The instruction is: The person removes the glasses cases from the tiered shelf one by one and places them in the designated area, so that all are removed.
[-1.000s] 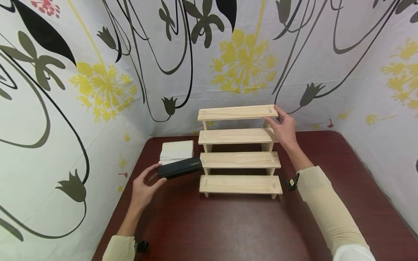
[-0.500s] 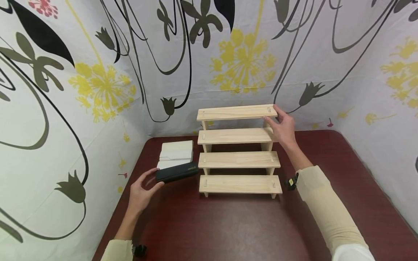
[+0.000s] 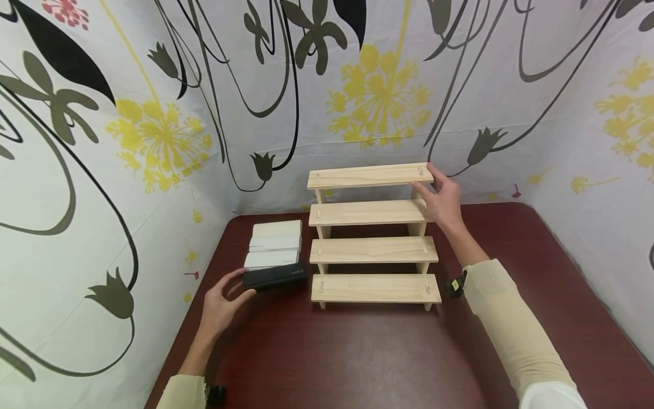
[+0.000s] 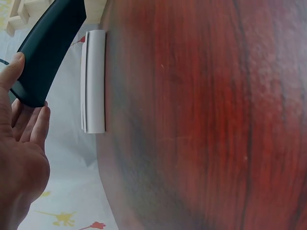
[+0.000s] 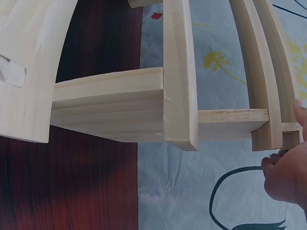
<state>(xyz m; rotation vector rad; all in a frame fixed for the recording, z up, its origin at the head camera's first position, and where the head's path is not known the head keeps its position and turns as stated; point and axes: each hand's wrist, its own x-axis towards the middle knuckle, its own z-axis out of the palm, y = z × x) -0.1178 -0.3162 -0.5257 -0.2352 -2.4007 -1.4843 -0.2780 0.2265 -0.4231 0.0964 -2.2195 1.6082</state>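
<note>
My left hand (image 3: 219, 304) pinches the left end of a long, narrow black case (image 3: 274, 276) between thumb and fingers. Small lettering marks its upper face. In the left wrist view the case (image 4: 50, 50) is held tilted, above the level of the table. In the head view it overlaps the front edge of a flat white stack (image 3: 276, 243) lying on the table. At the back, my right hand (image 3: 442, 197) grips the right end of the top board of a four-tier wooden step shelf (image 3: 375, 250). The right wrist view shows the hand's fingers around that board's end (image 5: 290, 110).
The dark red table (image 3: 388, 358) extends in front of the shelf and to both sides. Behind it hangs a white cloth (image 3: 378, 96) printed with flowers, which also encloses the left and right sides. The shelf's left edge stands close to the white stack.
My left hand has moved the black case down, left and toward me, away from the shelf's edge, uncovering more of the white stack. My right hand stays on the top board.
</note>
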